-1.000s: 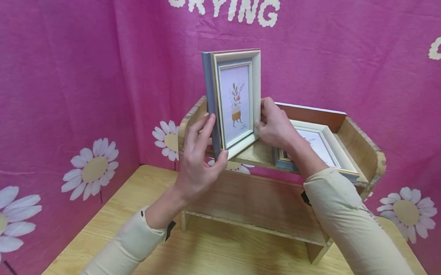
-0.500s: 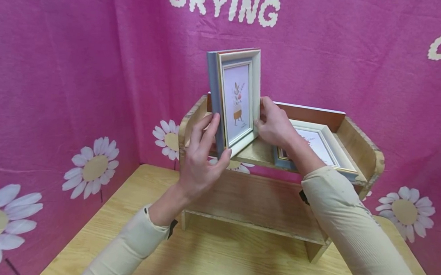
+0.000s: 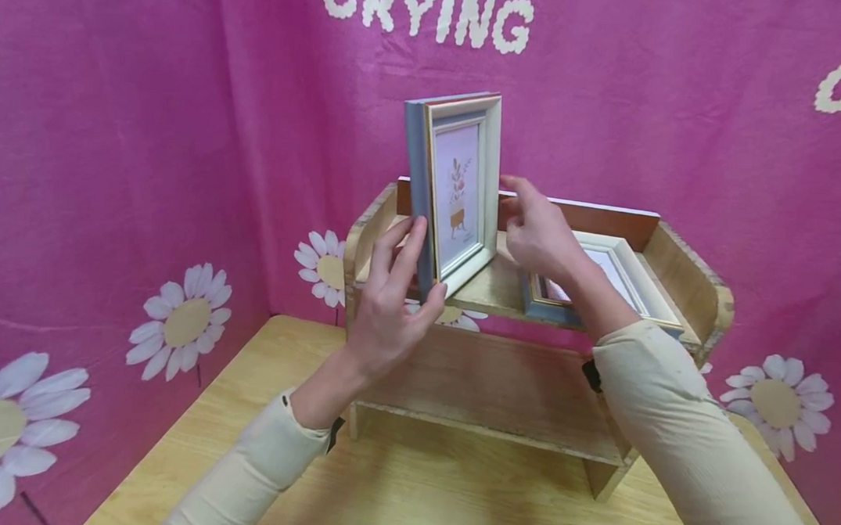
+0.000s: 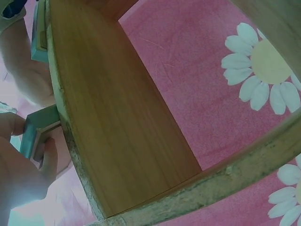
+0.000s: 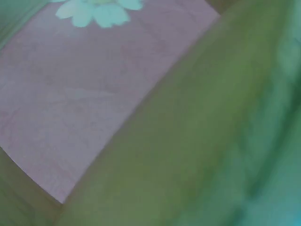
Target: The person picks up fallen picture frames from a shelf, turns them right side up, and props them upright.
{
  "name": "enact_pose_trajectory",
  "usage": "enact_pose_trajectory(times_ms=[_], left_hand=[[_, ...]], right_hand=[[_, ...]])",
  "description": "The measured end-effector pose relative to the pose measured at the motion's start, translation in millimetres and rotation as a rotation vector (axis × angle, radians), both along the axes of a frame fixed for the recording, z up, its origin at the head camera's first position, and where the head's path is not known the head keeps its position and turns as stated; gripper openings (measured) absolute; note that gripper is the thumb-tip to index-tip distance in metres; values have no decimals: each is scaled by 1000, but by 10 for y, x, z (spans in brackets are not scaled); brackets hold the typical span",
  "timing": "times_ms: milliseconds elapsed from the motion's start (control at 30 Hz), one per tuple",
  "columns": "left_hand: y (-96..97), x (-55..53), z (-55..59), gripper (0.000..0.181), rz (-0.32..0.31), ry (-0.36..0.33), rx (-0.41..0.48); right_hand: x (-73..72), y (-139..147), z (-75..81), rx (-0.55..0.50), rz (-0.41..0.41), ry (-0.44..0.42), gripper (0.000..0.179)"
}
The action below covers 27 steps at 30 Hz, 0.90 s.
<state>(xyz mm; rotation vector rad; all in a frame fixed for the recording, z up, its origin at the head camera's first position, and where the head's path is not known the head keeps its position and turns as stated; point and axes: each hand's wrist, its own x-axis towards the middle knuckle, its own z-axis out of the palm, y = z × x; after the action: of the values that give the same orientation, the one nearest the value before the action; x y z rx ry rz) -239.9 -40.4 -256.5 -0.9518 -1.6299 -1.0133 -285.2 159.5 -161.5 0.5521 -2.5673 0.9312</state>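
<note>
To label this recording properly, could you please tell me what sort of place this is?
Probably a staged indoor corner, judging by the flowered pink cloth, table, and shelf with picture frames.

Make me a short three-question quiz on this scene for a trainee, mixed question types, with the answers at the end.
1. Multiple choice: what does the picture in the standing frame show?
A) a sailboat
B) a plant in a pot
C) a sleeping cat

2. True or false: the other frame lies flat on the upper shelf.

3. Which hand has its thumb and fingers at the standing frame's lower left corner, as the head camera sees it?

Key:
1. B
2. True
3. The left hand
</note>
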Motion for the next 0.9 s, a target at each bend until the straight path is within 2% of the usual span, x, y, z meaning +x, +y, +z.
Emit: enact_pose_trajectory(times_ms=[133, 233, 367, 467, 533, 667, 833, 900], left_hand=[[35, 4, 13, 71, -12, -9, -21], [38, 9, 15, 71, -5, -7, -20], [21, 12, 11, 71, 3, 1, -6], [8, -7, 11, 71, -4, 17, -14], [2, -20, 11, 71, -15, 25, -26], [-14, -33, -1, 71, -25, 22, -32], [-71, -46, -43, 58, -74, -42, 32], [-101, -50, -50, 51, -115, -77, 57]], right_hand=[[218, 98, 205, -195, 51, 103, 53], [376, 18, 341, -263, 135, 219, 53], [487, -229, 432, -167, 273, 458, 60], [492, -386, 478, -51, 304, 599, 65], [474, -455, 515, 5, 286, 613, 68], [432, -531, 573, 95, 239, 545, 69], [380, -566, 548, 147, 218, 560, 75], [365, -568, 528, 151, 208, 569, 80]])
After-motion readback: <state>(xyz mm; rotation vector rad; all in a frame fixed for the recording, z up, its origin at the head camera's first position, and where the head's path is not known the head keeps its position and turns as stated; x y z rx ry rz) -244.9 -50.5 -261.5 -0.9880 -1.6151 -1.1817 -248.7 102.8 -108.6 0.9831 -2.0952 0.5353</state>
